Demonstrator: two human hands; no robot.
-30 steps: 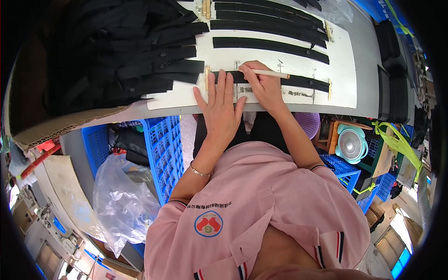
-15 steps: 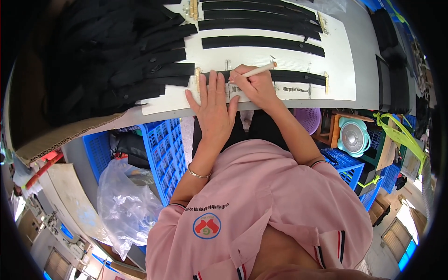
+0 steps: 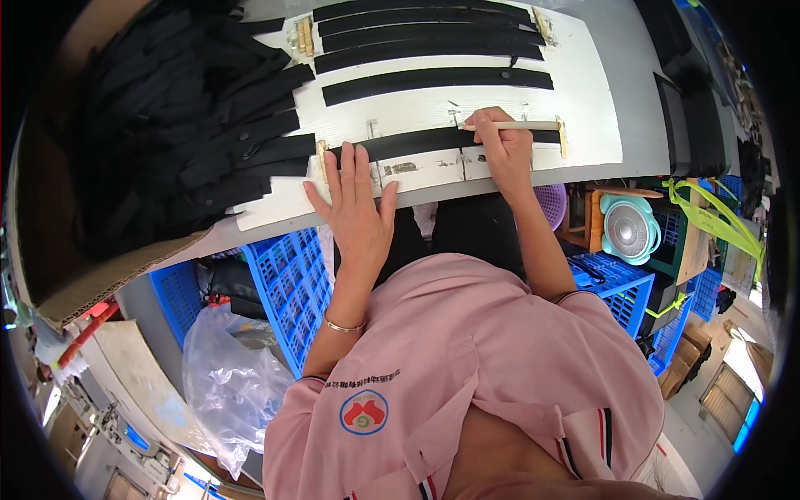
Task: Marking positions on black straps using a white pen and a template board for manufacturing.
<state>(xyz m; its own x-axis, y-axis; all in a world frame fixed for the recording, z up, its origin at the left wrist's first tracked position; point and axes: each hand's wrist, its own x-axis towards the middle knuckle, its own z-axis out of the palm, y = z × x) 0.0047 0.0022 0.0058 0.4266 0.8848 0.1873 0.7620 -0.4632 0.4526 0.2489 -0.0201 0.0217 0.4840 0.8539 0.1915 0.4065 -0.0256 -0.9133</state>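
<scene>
A black fabric strip (image 3: 417, 144) lies across the near part of a white board (image 3: 583, 125), between small tan stops at its two ends. My left hand (image 3: 358, 208) rests flat with its fingers spread, the fingertips pressing the strip's left end. In a pinch, my right hand (image 3: 505, 150) holds a slim white marking pen (image 3: 529, 125). Its tip is at the strip, close to a dark line drawn on the board; the exact contact is hidden by the fingers. Farther back on the board lie several more black strips (image 3: 433, 81).
To the left a large heap of black strips (image 3: 183, 108) fills a cardboard box (image 3: 108, 287) and spills onto the board. Below the table edge stand a blue crate (image 3: 287, 283), a clear plastic bag (image 3: 229, 375), a purple basket (image 3: 552, 204) and a teal fan (image 3: 631, 229).
My right hand has moved right along the strip with the pen, which now lies nearly level. My left hand stays on the strip's left end. The whole view has shifted a little.
</scene>
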